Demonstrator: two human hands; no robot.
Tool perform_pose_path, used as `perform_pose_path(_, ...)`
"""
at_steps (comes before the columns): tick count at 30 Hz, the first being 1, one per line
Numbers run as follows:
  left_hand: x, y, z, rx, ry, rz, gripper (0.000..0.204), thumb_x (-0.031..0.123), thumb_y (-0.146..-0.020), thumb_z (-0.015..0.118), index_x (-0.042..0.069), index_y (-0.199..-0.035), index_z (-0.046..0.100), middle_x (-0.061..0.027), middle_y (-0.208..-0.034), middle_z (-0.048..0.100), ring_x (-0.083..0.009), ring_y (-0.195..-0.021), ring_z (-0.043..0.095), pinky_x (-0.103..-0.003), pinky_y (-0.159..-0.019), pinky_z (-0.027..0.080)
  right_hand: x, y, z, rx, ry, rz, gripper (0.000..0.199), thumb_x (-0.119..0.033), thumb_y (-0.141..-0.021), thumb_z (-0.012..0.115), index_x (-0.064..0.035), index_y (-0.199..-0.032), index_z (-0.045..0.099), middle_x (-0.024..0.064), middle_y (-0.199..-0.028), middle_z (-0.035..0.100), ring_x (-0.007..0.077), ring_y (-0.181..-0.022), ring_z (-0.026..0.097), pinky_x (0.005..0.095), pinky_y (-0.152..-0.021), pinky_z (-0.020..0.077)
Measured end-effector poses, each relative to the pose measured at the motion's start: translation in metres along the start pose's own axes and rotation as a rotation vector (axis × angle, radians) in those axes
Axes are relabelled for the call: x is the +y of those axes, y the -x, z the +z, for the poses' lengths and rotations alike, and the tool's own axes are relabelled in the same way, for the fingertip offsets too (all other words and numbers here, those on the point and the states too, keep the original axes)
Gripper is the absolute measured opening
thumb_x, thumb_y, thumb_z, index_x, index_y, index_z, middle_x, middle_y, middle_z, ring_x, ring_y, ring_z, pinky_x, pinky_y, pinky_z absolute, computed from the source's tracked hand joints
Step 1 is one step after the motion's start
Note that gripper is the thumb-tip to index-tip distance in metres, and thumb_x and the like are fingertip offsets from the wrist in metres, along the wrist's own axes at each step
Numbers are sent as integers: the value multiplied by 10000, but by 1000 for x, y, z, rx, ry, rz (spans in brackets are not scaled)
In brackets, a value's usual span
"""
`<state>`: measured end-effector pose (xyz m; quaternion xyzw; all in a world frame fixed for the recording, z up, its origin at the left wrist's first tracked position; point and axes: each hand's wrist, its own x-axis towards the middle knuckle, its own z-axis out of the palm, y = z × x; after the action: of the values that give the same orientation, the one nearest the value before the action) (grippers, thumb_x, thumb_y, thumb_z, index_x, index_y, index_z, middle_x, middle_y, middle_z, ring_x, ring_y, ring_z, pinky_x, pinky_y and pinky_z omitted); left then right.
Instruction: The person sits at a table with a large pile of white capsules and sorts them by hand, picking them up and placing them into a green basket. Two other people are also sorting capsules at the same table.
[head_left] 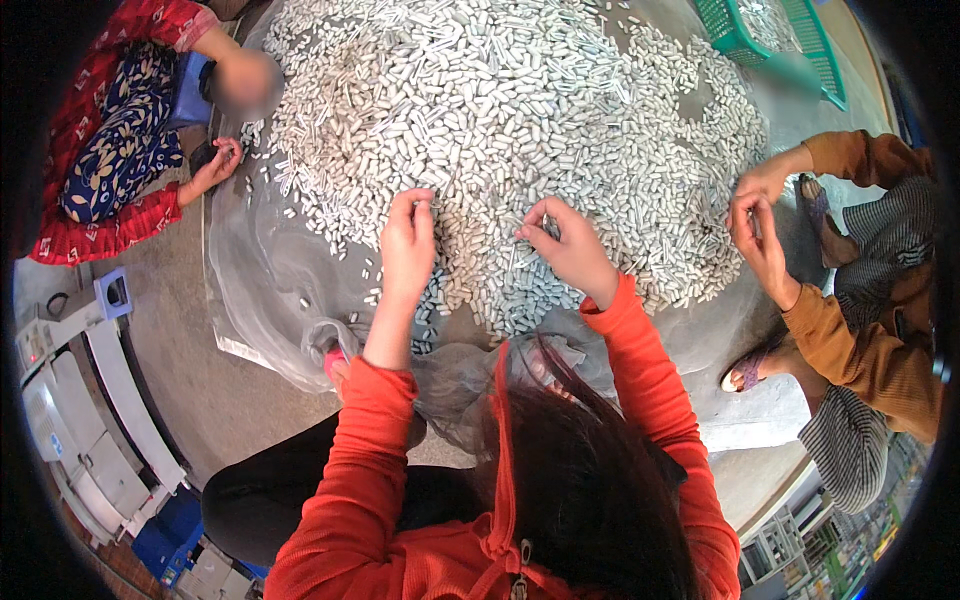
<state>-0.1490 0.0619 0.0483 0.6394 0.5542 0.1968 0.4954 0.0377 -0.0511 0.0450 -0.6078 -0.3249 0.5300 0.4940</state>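
A broad heap of small silvery-white, capsule-shaped pieces (480, 110) spreads in front of me. My left hand (408, 250) hovers at the heap's near left part, its fingers bent together; whatever they hold is too small to name. To its right, my right hand (572, 250) reaches over the pieces with thumb and forefinger brought close in a pinch. Something tiny and pale shows at those fingertips, but I cannot make out what it is. Bluish-looking pieces (530, 295) lie in the heap between and below my hands.
Beneath the heap lies translucent plastic sheeting (260, 290), bunched up near me. A co-worker's hand (215, 165) is at the left edge of the heap; another's hands (765, 225) are at the right. A green plastic basket (735, 40) stands at the far right, and a pale machine (90, 420) at the left.
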Motion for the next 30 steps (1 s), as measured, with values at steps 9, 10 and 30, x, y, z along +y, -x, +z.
perform_pose_path(9,-1,-12,27,68,-405,282,233,217,-815,659,-5,-882,632,-175,-739,636,-295,-652,621,-354,-605,472,18,-33,21,216,297,-252,237,-144,-792,632,-46,-987,539,51,-855,564,204,-730,578,307,-634,466)
perform_pose_path(10,1,-7,23,49,-302,226,230,211,-821,651,-12,-876,637,-172,-736,641,-270,-652,627,-342,-607,472,17,-34,24,229,516,-229,249,-166,-779,648,-50,-971,540,70,-853,577,236,-733,587,330,-635,472)
perform_pose_path(30,-18,26,-6,-858,1348,-319,123,112,-866,550,6,-925,527,-77,-762,485,-85,-559,373,-209,-485,314,-5,29,-25,-108,-664,205,182,-47,-884,447,-41,-1059,495,59,-814,537,151,-704,505,286,-635,420)
